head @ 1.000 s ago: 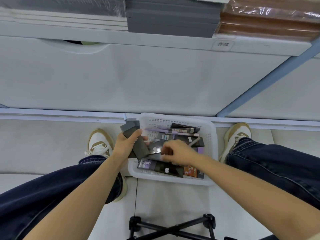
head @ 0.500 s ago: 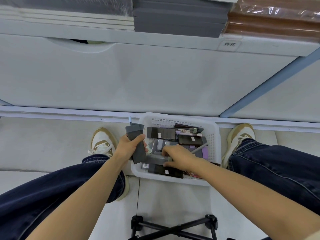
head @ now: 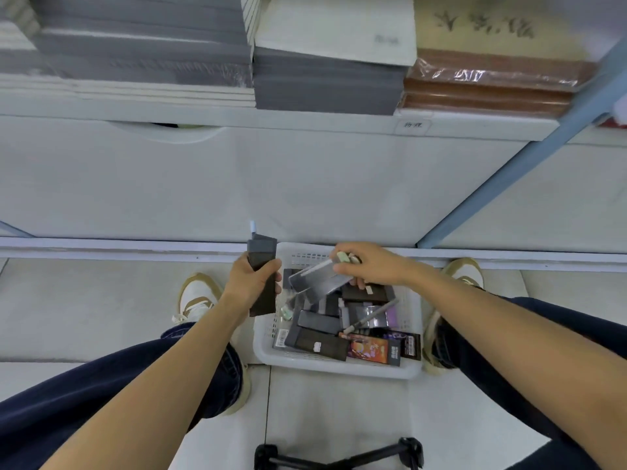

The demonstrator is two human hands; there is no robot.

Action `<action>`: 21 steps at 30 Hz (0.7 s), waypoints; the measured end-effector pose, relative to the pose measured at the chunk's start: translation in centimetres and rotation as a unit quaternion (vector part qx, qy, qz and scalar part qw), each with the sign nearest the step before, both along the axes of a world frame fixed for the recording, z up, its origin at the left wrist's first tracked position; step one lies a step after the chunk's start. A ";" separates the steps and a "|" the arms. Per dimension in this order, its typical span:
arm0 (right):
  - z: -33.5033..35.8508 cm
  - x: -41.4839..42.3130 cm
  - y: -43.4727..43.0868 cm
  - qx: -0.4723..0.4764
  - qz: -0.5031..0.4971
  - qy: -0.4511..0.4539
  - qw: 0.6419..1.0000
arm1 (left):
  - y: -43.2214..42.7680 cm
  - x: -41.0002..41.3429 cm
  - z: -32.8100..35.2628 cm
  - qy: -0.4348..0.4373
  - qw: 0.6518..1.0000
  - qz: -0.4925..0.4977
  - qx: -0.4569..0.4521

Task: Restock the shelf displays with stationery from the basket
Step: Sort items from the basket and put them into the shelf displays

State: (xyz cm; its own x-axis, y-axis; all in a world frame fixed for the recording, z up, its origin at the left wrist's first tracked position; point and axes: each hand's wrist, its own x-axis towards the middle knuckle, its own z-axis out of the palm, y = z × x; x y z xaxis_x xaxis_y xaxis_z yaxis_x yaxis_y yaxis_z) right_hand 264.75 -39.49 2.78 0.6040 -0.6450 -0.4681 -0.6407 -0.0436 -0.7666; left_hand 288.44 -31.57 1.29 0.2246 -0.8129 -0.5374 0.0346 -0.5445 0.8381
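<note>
A white plastic basket stands on the floor between my feet, filled with several dark stationery packs and a grey pen. My left hand grips a stack of dark grey packs upright at the basket's left rim. My right hand holds a clear-fronted grey pack tilted above the basket's far side, lifted free of the other packs. An orange and purple pack lies at the basket's near right.
Above the white cabinet front, a shelf carries stacks of grey notebooks and brown wrapped notebooks. A blue upright slants at the right. A black stool frame sits near the bottom edge. My shoes flank the basket.
My right hand has risen out of the basket with a clear-fronted pack. The view has tilted up, showing more of the shelf. My left hand keeps its stack.
</note>
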 end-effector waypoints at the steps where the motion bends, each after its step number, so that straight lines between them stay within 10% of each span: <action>1: 1.7 0.0 -0.6 0.010 0.011 -0.005 1.000 | -0.4 -0.2 0.9 0.008 1.000 -0.009 -0.008; 10: 12.3 -0.3 -2.4 -0.005 0.003 -0.086 0.996 | -0.7 -3.4 10.0 0.007 0.974 -0.202 -0.102; 21: 27.8 -4.0 -2.4 -0.143 -0.083 -0.267 0.949 | -1.2 -5.3 24.0 0.026 0.957 -0.127 -0.259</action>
State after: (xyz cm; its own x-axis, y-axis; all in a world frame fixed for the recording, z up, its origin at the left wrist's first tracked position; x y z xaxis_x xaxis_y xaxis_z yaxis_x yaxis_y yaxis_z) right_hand 260.71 -41.87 30.60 0.5843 -0.8070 0.0856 -0.1795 -0.2314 -0.9561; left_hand 283.16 -32.77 25.30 -0.0317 -0.9981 -0.0525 0.0049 -0.0527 0.9986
